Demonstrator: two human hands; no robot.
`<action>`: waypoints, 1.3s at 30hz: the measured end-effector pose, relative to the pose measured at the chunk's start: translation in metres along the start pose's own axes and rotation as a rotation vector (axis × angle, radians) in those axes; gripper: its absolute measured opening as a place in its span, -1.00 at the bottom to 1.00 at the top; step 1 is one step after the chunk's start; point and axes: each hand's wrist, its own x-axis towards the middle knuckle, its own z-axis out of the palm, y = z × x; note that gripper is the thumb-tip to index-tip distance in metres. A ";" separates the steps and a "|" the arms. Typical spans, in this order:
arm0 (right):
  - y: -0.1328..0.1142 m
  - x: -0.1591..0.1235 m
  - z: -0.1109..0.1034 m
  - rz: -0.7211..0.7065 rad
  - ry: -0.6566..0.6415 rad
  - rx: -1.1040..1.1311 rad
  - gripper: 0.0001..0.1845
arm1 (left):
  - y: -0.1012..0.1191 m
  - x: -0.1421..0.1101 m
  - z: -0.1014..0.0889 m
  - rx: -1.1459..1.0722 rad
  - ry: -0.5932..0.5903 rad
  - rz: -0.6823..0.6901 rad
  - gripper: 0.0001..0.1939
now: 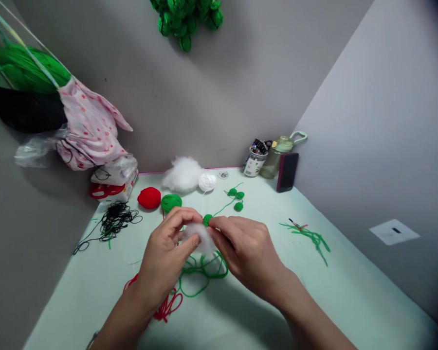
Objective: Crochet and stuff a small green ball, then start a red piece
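Just above the table, my left hand [168, 248] has its fingers curled round a wisp of white stuffing [199, 237]. My right hand [246, 245] pinches a small green crocheted ball [207, 220] at its thumb and fingertips, right beside the stuffing. From that piece a green yarn strand runs back to several little green crocheted balls [238, 206] on the table. Below the hands lie loops of green yarn [204, 272] and a tangle of red yarn [168, 308], the latter partly hidden by my left forearm.
Behind the hands sit a red yarn ball [149, 198], a green yarn ball [171, 202], a white yarn ball [207, 182] and a stuffing heap [183, 175]. Black yarn [117, 221] lies left, green scraps [310, 234] right. A pen cup [254, 163], bottle [272, 163] and phone [287, 172] stand at the back.
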 end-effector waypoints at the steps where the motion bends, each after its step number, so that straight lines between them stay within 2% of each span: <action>1: 0.000 0.000 -0.001 -0.005 -0.006 -0.010 -0.70 | 0.000 0.000 0.001 0.015 0.008 0.003 -0.80; 12: 0.001 -0.001 0.001 0.066 -0.103 0.056 -0.74 | 0.002 -0.002 0.007 0.150 0.070 0.066 -0.87; 17: 0.000 0.000 -0.010 0.141 -0.235 0.190 -0.87 | 0.006 -0.004 0.007 0.094 0.001 -0.083 -0.91; 20: 0.000 0.001 -0.017 0.221 -0.289 0.285 -0.94 | 0.006 -0.005 0.006 0.029 -0.043 -0.121 -0.93; 24: -0.004 0.001 -0.012 0.250 -0.274 0.305 -0.88 | -0.003 -0.004 0.003 0.126 -0.026 -0.052 -0.93; 28: -0.012 0.000 0.000 0.197 -0.240 0.199 -0.82 | -0.012 -0.001 0.004 0.248 0.088 0.082 -0.85; 31: -0.011 -0.002 0.000 0.123 -0.294 0.192 -0.87 | -0.014 0.002 0.004 0.110 0.096 0.025 -0.84; 35: -0.003 -0.004 -0.003 0.029 -0.342 0.170 -0.82 | -0.015 0.003 0.005 -0.273 0.023 -0.136 -0.83; 39: 0.002 -0.001 -0.002 0.073 -0.322 0.252 -0.90 | -0.018 0.000 0.007 -0.403 0.028 -0.170 -0.81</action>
